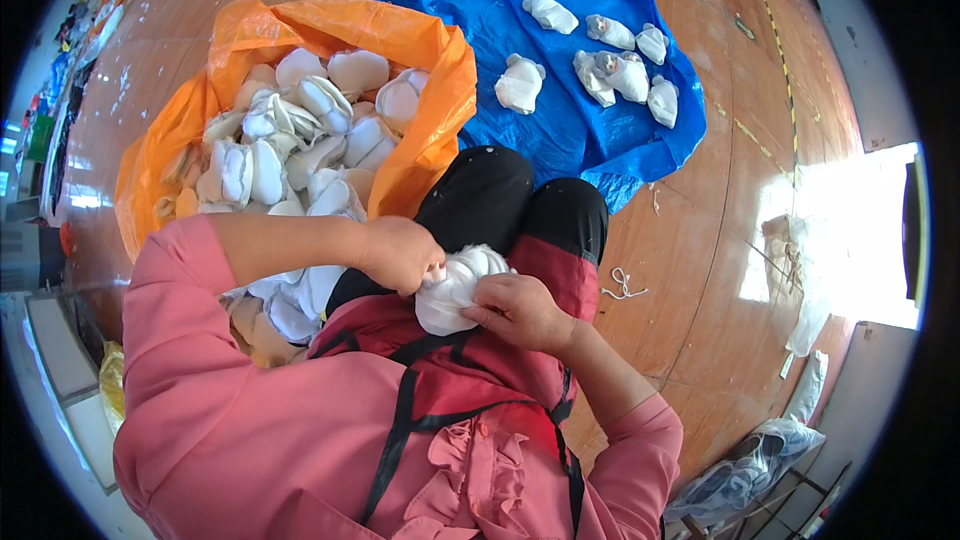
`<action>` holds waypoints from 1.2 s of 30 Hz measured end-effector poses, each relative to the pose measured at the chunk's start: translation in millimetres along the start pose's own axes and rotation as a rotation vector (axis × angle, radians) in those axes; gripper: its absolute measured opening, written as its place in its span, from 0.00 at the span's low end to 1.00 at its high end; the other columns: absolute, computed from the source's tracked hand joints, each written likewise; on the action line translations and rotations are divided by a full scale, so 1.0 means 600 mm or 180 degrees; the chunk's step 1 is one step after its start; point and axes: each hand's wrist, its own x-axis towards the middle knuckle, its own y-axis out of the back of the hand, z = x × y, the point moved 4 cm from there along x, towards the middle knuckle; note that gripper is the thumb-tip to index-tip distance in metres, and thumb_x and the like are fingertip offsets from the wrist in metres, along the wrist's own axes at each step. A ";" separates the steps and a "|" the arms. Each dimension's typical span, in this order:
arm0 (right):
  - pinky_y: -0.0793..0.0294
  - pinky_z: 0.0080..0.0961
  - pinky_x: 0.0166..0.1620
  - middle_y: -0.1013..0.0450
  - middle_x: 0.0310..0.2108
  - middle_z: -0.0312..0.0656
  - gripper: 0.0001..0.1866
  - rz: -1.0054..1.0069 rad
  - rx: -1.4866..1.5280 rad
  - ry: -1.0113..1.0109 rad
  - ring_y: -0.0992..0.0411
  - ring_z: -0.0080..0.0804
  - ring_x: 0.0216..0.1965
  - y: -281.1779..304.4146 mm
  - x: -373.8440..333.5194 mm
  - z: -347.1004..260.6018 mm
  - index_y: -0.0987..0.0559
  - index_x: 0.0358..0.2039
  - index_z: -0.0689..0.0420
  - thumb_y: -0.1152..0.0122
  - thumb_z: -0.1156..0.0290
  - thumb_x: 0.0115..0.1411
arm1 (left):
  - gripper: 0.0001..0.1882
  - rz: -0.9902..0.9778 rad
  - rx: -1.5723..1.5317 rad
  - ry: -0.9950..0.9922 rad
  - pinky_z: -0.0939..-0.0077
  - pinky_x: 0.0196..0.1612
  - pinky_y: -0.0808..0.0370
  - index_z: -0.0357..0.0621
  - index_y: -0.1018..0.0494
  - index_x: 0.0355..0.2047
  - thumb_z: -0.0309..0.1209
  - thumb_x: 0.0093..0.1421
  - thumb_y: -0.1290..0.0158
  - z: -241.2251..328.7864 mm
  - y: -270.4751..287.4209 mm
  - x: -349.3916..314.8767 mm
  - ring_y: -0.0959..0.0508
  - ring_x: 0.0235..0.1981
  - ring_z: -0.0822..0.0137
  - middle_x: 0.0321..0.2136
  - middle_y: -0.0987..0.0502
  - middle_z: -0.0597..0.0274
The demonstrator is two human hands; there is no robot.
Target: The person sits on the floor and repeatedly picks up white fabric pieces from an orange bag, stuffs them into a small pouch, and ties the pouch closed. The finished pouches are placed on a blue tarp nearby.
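Observation:
On my lap lies a rounded bundle of white pads [452, 292], its curved layers stacked together. My left hand [402, 254] is closed at the upper left edge of the bundle, fingers bent in. From the other side my right hand [524, 311] grips it, thumb and fingers against the white surface. What the left fingertips pinch is partly hidden by the hand itself. Left of my knees stands an orange sack [440, 45] with its mouth spread wide, heaped with loose white and beige cup-shaped pads [300, 130].
Ahead, a blue tarp [450, 0] is spread over the brown floor [680, 270], with several tied white bundles [520, 83] on it. A piece of white string [624, 284] lies right of my knee. Clear plastic bags [745, 470] sit at the lower right by the wall.

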 end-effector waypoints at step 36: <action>0.29 0.41 0.41 0.29 0.34 0.49 0.14 0.1114 0.0040 -0.0685 0.30 0.50 0.38 -0.032 0.004 0.018 0.24 0.31 0.61 0.44 0.62 0.67 | 0.10 0.2620 0.1351 -0.1284 0.64 0.28 0.29 0.47 0.27 0.28 0.37 0.50 0.42 0.046 -0.017 -0.043 0.24 0.24 0.60 0.21 0.26 0.62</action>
